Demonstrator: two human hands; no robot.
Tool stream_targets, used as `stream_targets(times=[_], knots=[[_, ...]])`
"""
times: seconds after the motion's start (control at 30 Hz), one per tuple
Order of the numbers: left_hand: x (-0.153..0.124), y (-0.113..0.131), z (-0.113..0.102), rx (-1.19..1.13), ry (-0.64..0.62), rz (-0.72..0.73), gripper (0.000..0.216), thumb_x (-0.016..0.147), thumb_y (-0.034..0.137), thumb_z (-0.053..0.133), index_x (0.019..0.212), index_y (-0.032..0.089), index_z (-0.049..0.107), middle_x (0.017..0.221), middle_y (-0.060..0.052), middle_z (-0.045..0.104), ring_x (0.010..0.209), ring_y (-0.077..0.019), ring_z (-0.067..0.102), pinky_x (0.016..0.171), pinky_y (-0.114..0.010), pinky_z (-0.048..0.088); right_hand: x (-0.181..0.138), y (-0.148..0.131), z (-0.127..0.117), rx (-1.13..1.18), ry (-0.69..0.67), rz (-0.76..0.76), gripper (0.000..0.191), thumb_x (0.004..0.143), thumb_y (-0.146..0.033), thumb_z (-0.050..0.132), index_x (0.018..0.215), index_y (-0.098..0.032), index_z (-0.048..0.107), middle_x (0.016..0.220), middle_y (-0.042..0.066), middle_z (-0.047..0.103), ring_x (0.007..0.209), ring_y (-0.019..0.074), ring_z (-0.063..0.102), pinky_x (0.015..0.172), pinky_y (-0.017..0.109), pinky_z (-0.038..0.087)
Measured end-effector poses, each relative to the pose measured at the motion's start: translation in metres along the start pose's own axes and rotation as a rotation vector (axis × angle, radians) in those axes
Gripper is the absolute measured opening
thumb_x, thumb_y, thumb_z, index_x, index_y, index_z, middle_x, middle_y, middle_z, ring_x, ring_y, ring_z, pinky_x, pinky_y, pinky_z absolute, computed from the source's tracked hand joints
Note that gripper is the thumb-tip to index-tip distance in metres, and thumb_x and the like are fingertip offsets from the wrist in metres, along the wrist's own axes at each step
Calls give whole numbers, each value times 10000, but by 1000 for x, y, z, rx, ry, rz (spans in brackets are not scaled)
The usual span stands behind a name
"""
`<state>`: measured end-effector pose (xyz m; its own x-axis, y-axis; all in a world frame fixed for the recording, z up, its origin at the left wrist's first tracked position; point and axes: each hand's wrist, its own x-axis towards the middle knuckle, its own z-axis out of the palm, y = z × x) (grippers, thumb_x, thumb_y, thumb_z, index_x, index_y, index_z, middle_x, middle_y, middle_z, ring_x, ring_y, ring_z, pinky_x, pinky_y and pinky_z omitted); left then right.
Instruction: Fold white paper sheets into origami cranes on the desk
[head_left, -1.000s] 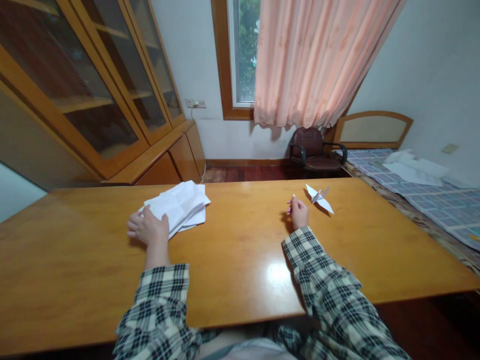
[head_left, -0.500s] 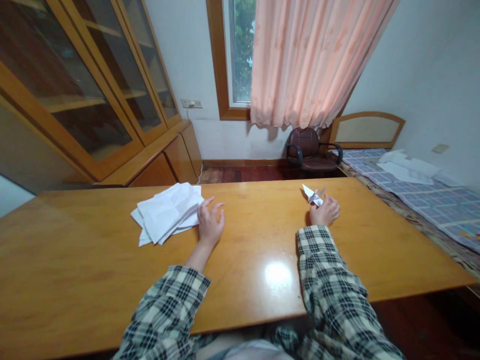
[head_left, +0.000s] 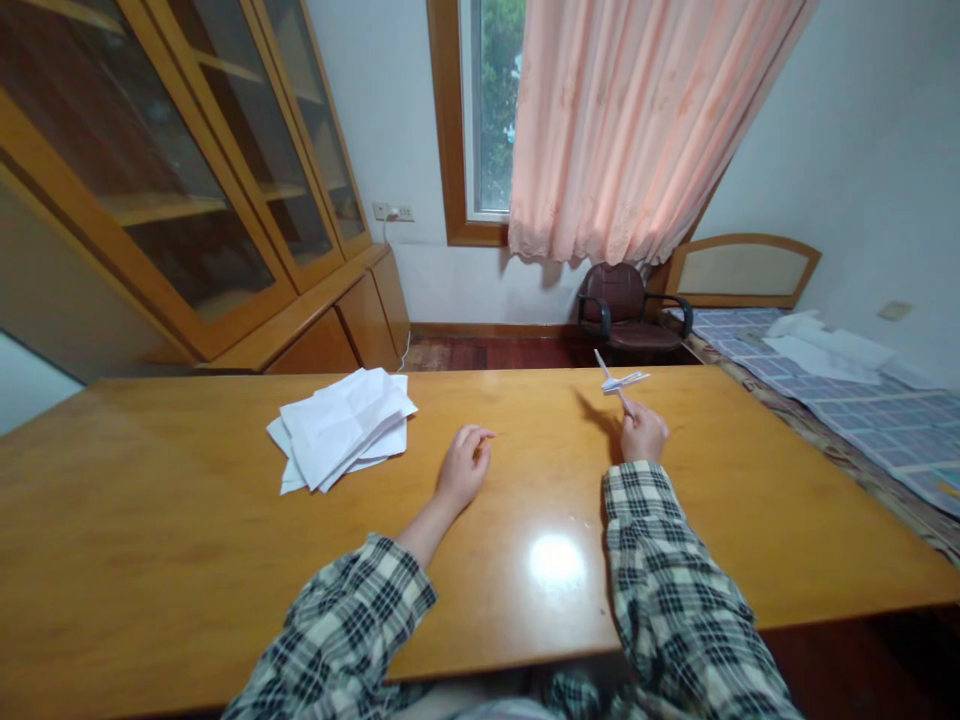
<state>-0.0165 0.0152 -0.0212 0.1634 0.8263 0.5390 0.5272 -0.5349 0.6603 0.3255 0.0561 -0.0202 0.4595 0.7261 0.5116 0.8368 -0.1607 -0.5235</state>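
Fingers of raised right hand (head_left: 643, 435) tight on paper crane (head_left: 619, 380); left hand (head_left: 463, 468) on table (head_left: 150, 560), fingers slack, apart.

A: Where is the surface (head_left: 150, 540) free?
B: Bare wood runs between the left hand (head_left: 463, 468) and the right hand (head_left: 643, 434), and widely at both ends.
A: What stands in the way?
B: Only the pile of white sheets (head_left: 341, 425), beyond and left of the left hand, apart from it. The folded paper (head_left: 619, 380) pinched in the right hand sits raised near the far edge.
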Motion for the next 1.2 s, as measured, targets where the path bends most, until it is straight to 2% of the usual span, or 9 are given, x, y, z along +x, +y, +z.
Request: stream_targets(times=[0.17, 0.33, 0.47, 0.6, 0.77, 0.9, 1.0, 1.07, 1.2], knots=[[0, 0, 6, -199, -105, -114, 208, 889, 220, 498, 1068, 186, 600, 968, -63, 624, 885, -166, 612, 815, -322, 528, -33, -54, 13, 168, -132, -326, 410, 807, -126, 445, 1140, -197, 672, 912, 57, 725, 907, 201, 596, 1004, 406, 306], [-1, -6, 16, -521, -141, -319, 421, 880, 401, 552, 1232, 171, 532, 1156, -118, 623, 1048, -207, 615, 924, -383, 512, -66, -94, 16, 200, -296, -532, 443, 811, -97, 458, 1204, -205, 631, 870, 42, 717, 888, 200, 575, 987, 394, 300], [1, -7, 17, -816, -121, -479, 613, 823, 537, 599, 1296, 168, 470, 1149, -120, 627, 1033, -232, 634, 916, -421, 521, -82, -112, 15, 221, -362, -633, 490, 799, -67, 454, 1246, -208, 600, 898, 49, 707, 889, 204, 558, 1008, 409, 285], [2, 1, 14, -1014, -89, -600, 577, 751, 548, 688, 1185, 190, 563, 1212, -113, 616, 1109, -258, 599, 962, -439, 492, -93, -122, 13, 237, -396, -728, 522, 792, -70, 461, 1282, -209, 575, 893, 68, 692, 915, 228, 550, 1028, 451, 281], [3, 7, 12, -1129, -42, -724, 574, 731, 623, 666, 1098, 183, 627, 1120, -112, 673, 1141, -279, 578, 975, -444, 475, -104, -133, 7, 254, -469, -826, 648, 776, -98, 482, 1410, -223, 438, 980, 87, 680, 966, 250, 546, 1059, 494, 258], [5, 8, 10, -1167, 0, -733, 583, 702, 621, 691, 1059, 164, 629, 1060, -104, 688, 1111, -273, 596, 961, -426, 482, -108, -137, 3, 310, -513, -862, 612, 854, -277, 532, 1441, -202, 379, 1086, 107, 654, 1011, 254, 541, 1080, 500, 239], [6, 9, 8, -1182, 21, -750, 519, 684, 542, 747, 1021, 165, 632, 1035, -94, 693, 1088, -263, 610, 964, -414, 478, -106, -137, 2, 352, -541, -881, 620, 867, -460, 554, 1410, -193, 418, 1092, 110, 649, 995, 254, 546, 1070, 508, 250], [7, 10, 8, -1175, 27, -771, 468, 684, 479, 771, 1005, 169, 632, 1028, -87, 695, 1067, -252, 619, 963, -406, 478, -104, -136, 2, 396, -558, -861, 530, 903, -470, 497, 1359, -199, 475, 1046, 96, 657, 978, 244, 553, 1054, 501, 271], [6, 10, 8, -1121, -29, -788, 393, 703, 412, 774, 972, 159, 641, 994, -80, 699, 1020, -238, 631, 952, -406, 483, -102, -132, 4, 548, -538, -621, 369, 948, -424, 416, 1196, -201, 573, 930, 75, 647, 901, 219, 574, 928, 428, 395]])
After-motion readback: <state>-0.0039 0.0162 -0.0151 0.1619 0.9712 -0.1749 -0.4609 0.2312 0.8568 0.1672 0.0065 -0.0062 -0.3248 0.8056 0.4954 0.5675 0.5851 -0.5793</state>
